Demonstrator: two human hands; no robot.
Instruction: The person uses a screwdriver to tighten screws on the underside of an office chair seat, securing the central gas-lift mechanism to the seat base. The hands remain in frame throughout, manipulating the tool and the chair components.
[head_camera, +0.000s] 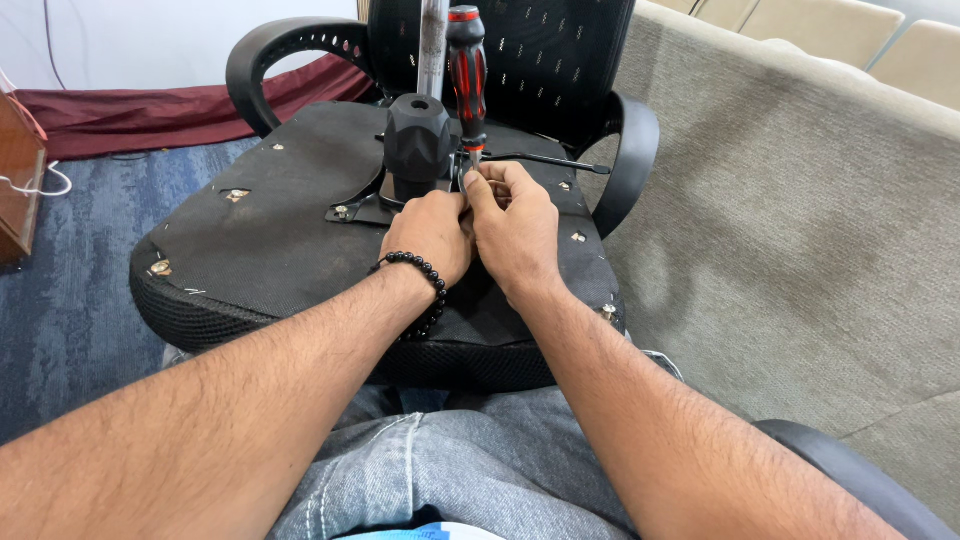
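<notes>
An office chair is lying overturned across the person's lap, the black underside of its seat (290, 210) facing up toward the head camera. Both hands are meeting at the metal mounting plate (362, 208) in the middle of that underside, right beside the black cone-shaped mechanism housing (417, 145) from which a silver gas-lift column (433, 45) is rising. The left hand (428, 237), wearing a black beaded bracelet (425, 285) at the wrist, is resting curled against the plate, its fingers tucked under and out of sight, so whether they are gripping anything cannot be told. The right hand (518, 228) is pressing against the left, its thumb and forefinger pinching together around the lower shaft of a screwdriver (467, 75) with a red and black handle, which is standing nearly upright with its tip down at the plate. A thin black lever (545, 160) is sticking out to the right from the mechanism. The chair's curved armrests (265, 55) are framing the seat, blue carpet (70, 280) is showing on the left, and a grey fabric sofa (800, 220) is filling the right side.
</notes>
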